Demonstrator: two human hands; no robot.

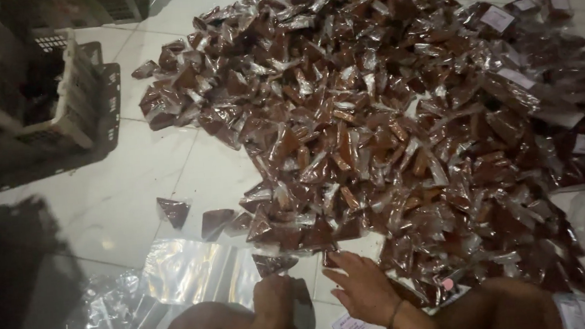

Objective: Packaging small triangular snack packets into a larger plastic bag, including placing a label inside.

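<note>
A big heap of small clear plastic packets [373, 130] filled with reddish-brown stuff covers the white tiled floor [107, 200]. My left hand [274, 297] is at the near edge of the heap, fingers curled on one packet [274, 262]. My right hand [361, 286] lies beside it with fingers spread, its fingertips touching a small dark packet [329, 258] on the floor. A thin band is on my right wrist. My knees show at the bottom of the view.
Larger clear bags with white labels [567, 115] lie at the right. Empty clear plastic bags [189, 270] are spread near my left knee. Two loose packets [173, 210] lie apart from the heap. White and dark plastic crates [36, 87] stand at the upper left.
</note>
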